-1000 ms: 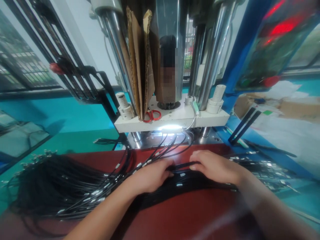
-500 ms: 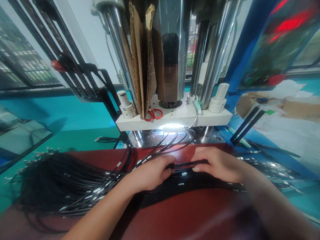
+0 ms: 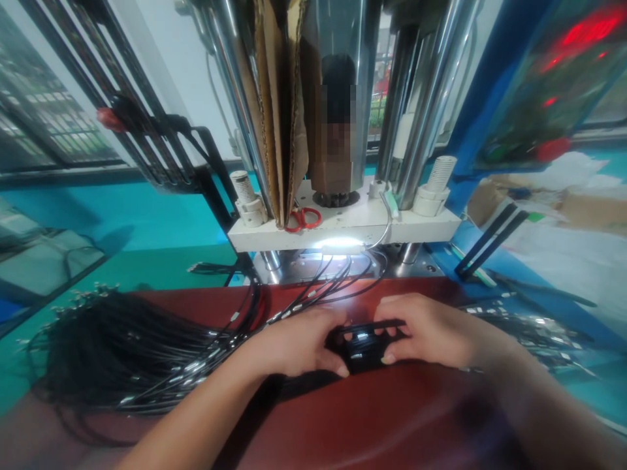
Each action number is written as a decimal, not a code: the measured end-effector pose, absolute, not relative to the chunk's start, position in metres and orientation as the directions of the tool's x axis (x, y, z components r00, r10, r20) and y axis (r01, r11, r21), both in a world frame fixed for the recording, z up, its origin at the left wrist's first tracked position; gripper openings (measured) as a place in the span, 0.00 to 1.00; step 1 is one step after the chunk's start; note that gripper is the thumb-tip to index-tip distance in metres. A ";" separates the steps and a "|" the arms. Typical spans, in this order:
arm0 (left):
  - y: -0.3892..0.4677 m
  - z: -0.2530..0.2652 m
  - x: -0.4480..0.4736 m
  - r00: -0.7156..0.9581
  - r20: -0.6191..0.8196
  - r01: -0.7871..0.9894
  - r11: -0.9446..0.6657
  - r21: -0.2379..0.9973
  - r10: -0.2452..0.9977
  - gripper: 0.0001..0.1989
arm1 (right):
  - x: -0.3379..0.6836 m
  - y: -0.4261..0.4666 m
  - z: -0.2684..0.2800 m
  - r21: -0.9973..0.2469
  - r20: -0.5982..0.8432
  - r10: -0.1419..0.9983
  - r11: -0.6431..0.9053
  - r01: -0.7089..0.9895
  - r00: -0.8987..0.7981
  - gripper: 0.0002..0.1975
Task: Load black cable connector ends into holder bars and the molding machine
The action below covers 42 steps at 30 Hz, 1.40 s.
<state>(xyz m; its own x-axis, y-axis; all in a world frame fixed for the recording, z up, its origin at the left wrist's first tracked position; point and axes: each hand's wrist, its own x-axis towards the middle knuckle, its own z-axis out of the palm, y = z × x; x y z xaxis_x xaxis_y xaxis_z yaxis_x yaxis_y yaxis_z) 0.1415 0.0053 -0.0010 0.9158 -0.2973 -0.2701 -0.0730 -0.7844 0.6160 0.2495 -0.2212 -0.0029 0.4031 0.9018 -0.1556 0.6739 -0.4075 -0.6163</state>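
A thick bundle of black cables (image 3: 365,347) with small pale tags lies across the red mat (image 3: 392,418). My left hand (image 3: 304,343) curls round the bundle from the left, thumb on the near side and fingers on the far side. From the right, my right hand (image 3: 426,329) grips the same cables, its thumb and fingertips bent round them. A short tagged stretch shows between the two hands. To the left, the cables spread into a large pile (image 3: 127,352) with metal ends; tagged ends (image 3: 543,333) fan out on the right.
Ahead stands a press with a white plate (image 3: 392,228), a lit lamp (image 3: 340,243) and several thin cables (image 3: 337,277) running out beneath. Red-handled scissors (image 3: 302,219) and cardboard (image 3: 279,117) rest on the plate. A blue control panel (image 3: 553,85) is at right.
My left hand has widened its grip from a few cables to the larger bundle, its thumb moving down to the near side. My right hand stays on the cables, its fingers slightly more spread.
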 end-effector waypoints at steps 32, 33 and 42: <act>0.009 0.001 0.143 0.908 -0.327 0.013 -0.761 0.649 -0.263 0.12 | 0.246 -0.218 -0.008 -0.632 -0.083 0.912 -0.360 0.686 0.402 0.04; 0.009 0.001 0.143 0.901 -0.334 0.009 -0.756 0.655 -0.278 0.12 | 0.246 -0.218 -0.008 -0.637 -0.085 0.912 -0.358 0.682 0.400 0.04; 0.007 0.000 0.142 0.881 -0.356 0.003 -0.750 0.661 -0.311 0.08 | 0.245 -0.218 -0.008 -0.638 -0.118 0.904 -0.386 0.667 0.410 0.05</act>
<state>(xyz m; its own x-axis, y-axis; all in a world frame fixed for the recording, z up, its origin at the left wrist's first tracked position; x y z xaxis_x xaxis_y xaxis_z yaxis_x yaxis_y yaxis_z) 0.1418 0.0073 0.0000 0.8812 -0.3107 -0.3563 0.0026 -0.7504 0.6609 0.2451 -0.2175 -0.0083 0.4098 0.9045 -0.1183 0.6667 -0.3855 -0.6379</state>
